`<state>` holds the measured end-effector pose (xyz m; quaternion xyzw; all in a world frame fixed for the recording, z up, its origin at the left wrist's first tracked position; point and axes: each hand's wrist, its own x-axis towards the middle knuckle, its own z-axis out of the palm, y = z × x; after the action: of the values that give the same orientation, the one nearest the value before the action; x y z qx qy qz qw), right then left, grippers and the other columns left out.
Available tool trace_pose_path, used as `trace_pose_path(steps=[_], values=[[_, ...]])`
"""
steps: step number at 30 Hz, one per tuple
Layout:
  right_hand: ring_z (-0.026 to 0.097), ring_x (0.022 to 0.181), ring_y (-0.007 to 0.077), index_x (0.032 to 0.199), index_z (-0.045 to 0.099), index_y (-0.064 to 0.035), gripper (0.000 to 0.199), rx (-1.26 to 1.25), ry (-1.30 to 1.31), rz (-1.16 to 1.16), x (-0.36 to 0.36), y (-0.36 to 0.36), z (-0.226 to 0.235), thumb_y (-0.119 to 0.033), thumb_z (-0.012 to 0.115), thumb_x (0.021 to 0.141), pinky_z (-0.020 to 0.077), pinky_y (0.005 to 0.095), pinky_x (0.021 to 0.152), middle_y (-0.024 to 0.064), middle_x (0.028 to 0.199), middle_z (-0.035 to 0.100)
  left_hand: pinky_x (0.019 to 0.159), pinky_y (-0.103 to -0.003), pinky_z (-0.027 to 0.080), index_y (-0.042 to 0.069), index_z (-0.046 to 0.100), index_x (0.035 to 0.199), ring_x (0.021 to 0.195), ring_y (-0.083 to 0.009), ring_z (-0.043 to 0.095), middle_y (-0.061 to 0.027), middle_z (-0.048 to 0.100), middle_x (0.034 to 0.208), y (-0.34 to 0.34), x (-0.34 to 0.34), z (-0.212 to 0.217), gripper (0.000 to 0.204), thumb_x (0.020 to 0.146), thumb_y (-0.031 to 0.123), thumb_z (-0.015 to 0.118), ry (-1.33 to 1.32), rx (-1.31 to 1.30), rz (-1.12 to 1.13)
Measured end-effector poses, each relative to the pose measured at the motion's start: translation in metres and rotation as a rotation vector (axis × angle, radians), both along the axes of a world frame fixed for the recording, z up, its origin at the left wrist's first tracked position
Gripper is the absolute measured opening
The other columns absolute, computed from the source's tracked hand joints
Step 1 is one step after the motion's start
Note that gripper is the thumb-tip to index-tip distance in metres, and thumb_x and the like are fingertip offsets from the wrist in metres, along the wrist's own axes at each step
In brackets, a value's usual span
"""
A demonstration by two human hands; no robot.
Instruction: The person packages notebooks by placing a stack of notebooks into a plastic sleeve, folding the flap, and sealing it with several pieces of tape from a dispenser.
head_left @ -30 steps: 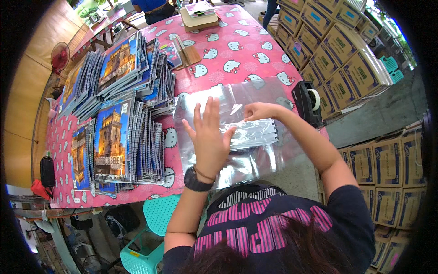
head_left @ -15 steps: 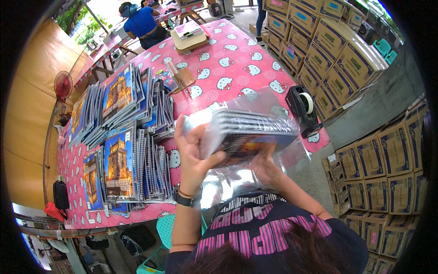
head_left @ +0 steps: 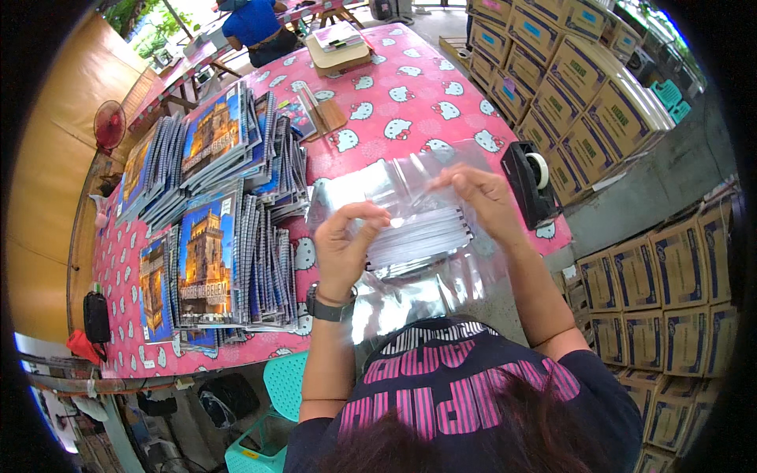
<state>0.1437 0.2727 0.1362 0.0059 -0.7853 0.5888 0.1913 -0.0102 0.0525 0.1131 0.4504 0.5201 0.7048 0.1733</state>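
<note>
A worker in a dark shirt (head_left: 473,386) with pink-striped lettering handles a bundle of spiral-bound notebooks (head_left: 418,239) beneath clear plastic film (head_left: 394,303) at the near edge of a pink table (head_left: 430,67) printed with white cat faces. The bundle lies between the two hands, its pale edges facing up through the shine. The left hand (head_left: 351,240), a black watch (head_left: 333,309) at its wrist, curls at the bundle's left end, thumb and fingertips drawn close; from here one cannot tell whether film is caught between them. The right hand (head_left: 485,201) bends above the bundle's upper right side, fingers reaching inward over the film, its grip likewise unclear. Just beside it, to the right, sits a black tape dispenser (head_left: 530,189). Piles of notebooks (head_left: 206,264) with a lit tower on their blue covers crowd the table's left, while brown cartons (head_left: 603,106) rise beyond its right side and a person in blue (head_left: 256,31) occupies the background.
</note>
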Motion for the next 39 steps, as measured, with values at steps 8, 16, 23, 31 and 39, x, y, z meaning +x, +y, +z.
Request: trace_pose_path(steps=[8,16,23,31,39], values=[[0.031,0.131,0.0267,0.137,0.038,-0.0104,0.096,0.006,0.071,-0.263,0.043,-0.006,-0.017,-0.05,0.079,0.059,0.0255,0.0459,0.104,0.0098,0.139,0.04,0.101,-0.035,0.031,-0.001,0.046,0.127,0.124,-0.0209,0.041,-0.0118,0.049,0.128,-0.024,-0.032,-0.014,0.059,0.086,0.038,0.059,-0.339,-0.069,-0.115],[0.041,0.117,0.031,0.091,0.063,-0.0091,0.038,0.939,-0.072,-0.312,0.008,-0.01,0.065,-0.032,0.077,0.064,0.0303,0.0447,0.099,0.0061,0.113,0.058,0.06,-0.025,0.048,0.0,0.067,0.09,0.063,-0.0091,0.059,-0.0059,0.064,0.067,0.047,-0.051,0.1,0.023,0.078,0.02,0.07,0.67,-0.796,-0.199],[0.042,0.119,0.03,0.09,0.065,-0.0088,0.028,0.8,0.133,0.071,0.033,-0.004,0.066,-0.029,0.073,0.073,0.0292,0.044,0.101,0.0115,0.113,0.057,0.058,-0.039,0.049,0.007,0.065,0.075,0.066,-0.0318,0.063,-0.0148,0.062,0.069,0.051,-0.048,0.095,0.02,0.073,0.027,0.067,0.88,-0.572,0.548],[0.05,0.105,0.0258,0.101,0.064,-0.0063,0.037,0.475,0.061,0.04,0.034,-0.011,0.007,-0.022,0.073,0.068,0.0351,0.0388,0.094,0.0067,0.106,0.062,0.098,-0.05,0.029,0.011,0.066,0.084,0.083,-0.0199,0.058,-0.0039,0.059,0.072,-0.004,0.035,0.095,0.023,0.069,0.027,0.073,1.258,-0.56,-0.13],[0.037,0.126,0.0279,0.116,0.059,-0.018,0.056,0.707,-0.07,0.163,0.023,-0.021,-0.001,-0.022,0.073,0.062,0.0212,0.0518,0.101,0.002,0.134,0.047,0.091,-0.044,0.038,0.004,0.064,0.097,0.101,-0.0318,0.055,-0.0138,0.062,0.101,-0.061,-0.001,0.024,0.033,0.077,0.029,0.064,0.693,-0.233,0.388]])
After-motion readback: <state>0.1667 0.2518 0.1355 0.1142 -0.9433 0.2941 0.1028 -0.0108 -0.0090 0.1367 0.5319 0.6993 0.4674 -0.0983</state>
